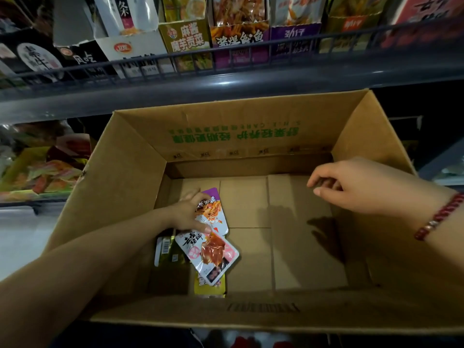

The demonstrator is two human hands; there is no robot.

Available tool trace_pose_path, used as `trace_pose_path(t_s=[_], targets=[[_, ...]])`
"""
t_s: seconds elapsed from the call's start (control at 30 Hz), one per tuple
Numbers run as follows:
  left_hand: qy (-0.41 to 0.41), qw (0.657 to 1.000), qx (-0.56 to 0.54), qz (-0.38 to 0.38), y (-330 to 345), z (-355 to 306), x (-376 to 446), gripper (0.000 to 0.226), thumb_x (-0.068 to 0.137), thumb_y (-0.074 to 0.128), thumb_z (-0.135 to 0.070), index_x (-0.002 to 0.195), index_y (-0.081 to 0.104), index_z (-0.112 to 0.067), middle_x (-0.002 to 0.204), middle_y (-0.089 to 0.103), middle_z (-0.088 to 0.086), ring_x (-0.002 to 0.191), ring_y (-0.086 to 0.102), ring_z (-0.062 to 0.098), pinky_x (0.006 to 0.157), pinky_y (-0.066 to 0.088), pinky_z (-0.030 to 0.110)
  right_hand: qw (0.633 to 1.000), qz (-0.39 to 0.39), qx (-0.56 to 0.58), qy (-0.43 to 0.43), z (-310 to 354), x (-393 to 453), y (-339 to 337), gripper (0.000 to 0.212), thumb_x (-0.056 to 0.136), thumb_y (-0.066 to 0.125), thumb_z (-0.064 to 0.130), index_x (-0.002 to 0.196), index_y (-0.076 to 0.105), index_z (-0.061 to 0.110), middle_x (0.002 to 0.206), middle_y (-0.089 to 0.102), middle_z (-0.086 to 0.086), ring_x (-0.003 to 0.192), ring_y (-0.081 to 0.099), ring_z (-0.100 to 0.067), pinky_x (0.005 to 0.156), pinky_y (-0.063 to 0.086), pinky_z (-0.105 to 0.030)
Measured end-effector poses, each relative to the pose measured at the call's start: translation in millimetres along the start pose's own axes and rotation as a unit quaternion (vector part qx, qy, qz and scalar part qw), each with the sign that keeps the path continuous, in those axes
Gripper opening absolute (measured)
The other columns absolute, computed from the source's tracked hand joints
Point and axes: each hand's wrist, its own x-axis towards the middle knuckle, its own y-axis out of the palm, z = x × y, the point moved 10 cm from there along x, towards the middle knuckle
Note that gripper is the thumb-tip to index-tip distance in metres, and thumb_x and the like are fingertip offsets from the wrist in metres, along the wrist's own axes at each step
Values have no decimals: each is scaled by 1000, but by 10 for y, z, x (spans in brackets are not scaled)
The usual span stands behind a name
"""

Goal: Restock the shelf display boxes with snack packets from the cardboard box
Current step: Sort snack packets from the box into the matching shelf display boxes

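A large open cardboard box (pixel 140 177) fills the middle of the head view. Only a few snack packets lie at its bottom left. My left hand (pixel 187 213) reaches down into the box and grips a purple-and-white packet (pixel 213 214). Just below it lies a pink-and-white packet (pixel 213 252), on top of a yellow packet (pixel 209 287) and a dark gold packet (pixel 168 249). My right hand (pixel 356 187) hovers over the right side of the box with fingers curled loosely, holding nothing. Display boxes (pixel 187 36) of snacks stand on the shelf above.
A dark metal shelf rail (pixel 226 84) runs across just behind the box. A lower shelf at the left holds colourful snack packs (pixel 42 169). A red bead bracelet (pixel 437 217) is on my right wrist. The box floor at centre and right is bare cardboard.
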Motion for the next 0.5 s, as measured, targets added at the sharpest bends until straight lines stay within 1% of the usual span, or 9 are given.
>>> trace_pose_path(t_s=[0.03,0.1,0.13,0.17,0.2,0.27,0.33,0.4,0.5], targets=[[-12,1000,-2,16,10,20,-6,110,64,82,-54,150,17,-30,162,0,6,148,7,32,118,19,46,1000,-1,-2,-2,4,1,-5,22,97,49,31,117,57,33,80,62,13,74,60,0,64,52,-17],[-31,999,-8,40,-5,69,-62,141,41,75,-80,153,4,-33,158,9,5,145,11,32,117,21,48,1000,-1,0,-3,15,8,-7,23,97,49,30,118,57,32,82,62,13,74,59,1,63,50,-15],[-38,998,-5,53,13,99,-97,149,34,72,-84,153,-2,-34,156,11,5,144,13,32,117,23,49,1000,-2,3,-3,20,11,-3,23,96,50,30,119,56,32,84,62,13,75,59,2,65,51,-16],[-39,997,8,62,52,93,-113,150,37,75,-81,153,-7,-34,154,12,6,143,13,31,117,23,48,1000,-3,5,-3,14,7,-11,24,96,50,31,119,56,32,86,63,13,77,59,1,69,53,-18],[-40,997,30,62,113,114,-145,146,45,81,-71,153,-9,-30,151,13,7,143,12,31,117,23,46,1000,-1,8,-5,25,14,7,24,96,50,31,119,56,33,88,63,13,78,60,1,71,54,-21],[-40,996,71,36,194,93,-144,139,57,87,-54,154,-7,-22,147,18,10,141,16,30,116,23,40,1000,-2,8,-9,20,14,11,24,96,51,33,119,57,32,89,63,14,79,60,2,73,54,-22],[-60,996,59,17,214,125,-122,131,57,89,-49,152,5,-17,145,30,10,138,24,30,113,28,40,1000,-4,5,-13,16,9,5,24,95,51,34,118,58,32,89,62,15,79,59,3,71,53,-19],[-80,996,31,19,203,171,-128,123,54,90,-48,147,16,-18,142,39,8,135,32,29,111,33,41,1000,-4,7,-10,9,2,-1,23,95,51,34,118,57,32,88,62,15,77,58,3,68,50,-16],[-87,996,11,26,215,175,-148,118,56,91,-44,147,19,-19,140,32,8,134,34,28,111,35,40,1000,0,6,-9,4,-2,9,23,96,51,33,118,57,31,86,62,14,74,58,1,65,50,-16]])
